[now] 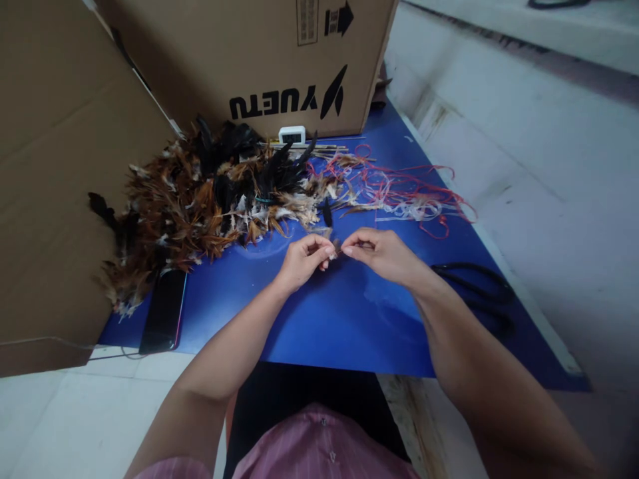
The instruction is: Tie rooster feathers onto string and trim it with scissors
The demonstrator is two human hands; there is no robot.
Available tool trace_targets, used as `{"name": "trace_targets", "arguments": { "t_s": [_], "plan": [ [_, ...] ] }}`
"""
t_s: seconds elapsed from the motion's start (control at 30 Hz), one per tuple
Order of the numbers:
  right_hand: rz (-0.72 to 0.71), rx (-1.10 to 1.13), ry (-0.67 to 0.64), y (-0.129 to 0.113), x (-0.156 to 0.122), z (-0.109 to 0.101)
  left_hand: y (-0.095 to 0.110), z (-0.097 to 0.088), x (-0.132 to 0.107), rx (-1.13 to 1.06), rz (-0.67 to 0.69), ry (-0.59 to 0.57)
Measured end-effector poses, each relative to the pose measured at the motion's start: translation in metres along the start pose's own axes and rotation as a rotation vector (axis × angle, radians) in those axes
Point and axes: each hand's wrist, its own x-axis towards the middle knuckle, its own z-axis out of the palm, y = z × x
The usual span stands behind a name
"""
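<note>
My left hand (pixel 304 259) and my right hand (pixel 382 253) meet over the blue sheet (pixel 324 313), fingertips pinched together. Between them is a small dark feather piece (pixel 337 246), held by both hands. Just beyond lies a big heap of brown, black and white feathers (pixel 200 199). A tangle of red and white strings (pixel 399 193) spreads to the right of the heap, behind my right hand.
A black phone (pixel 164 311) lies at the sheet's left front corner. Black scissors (pixel 479 286) rest right of my right forearm. A cardboard box marked YUETU (pixel 249 60) stands at the back, with a small white device (pixel 292 135) before it. Another cardboard panel (pixel 54 179) walls the left.
</note>
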Motion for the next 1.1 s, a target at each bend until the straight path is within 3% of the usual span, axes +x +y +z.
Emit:
{"name": "trace_targets", "arguments": {
  "t_s": [0.4, 1.1],
  "plan": [
    [-0.248, -0.281, 0.014, -0.006, -0.005, -0.004, -0.003, 0.0, 0.0, -0.07, -0.13, -0.044],
    [-0.569, -0.284, 0.055, -0.006, -0.008, 0.01, 0.007, -0.001, -0.004, -0.047, -0.285, -0.146]
  ]
}}
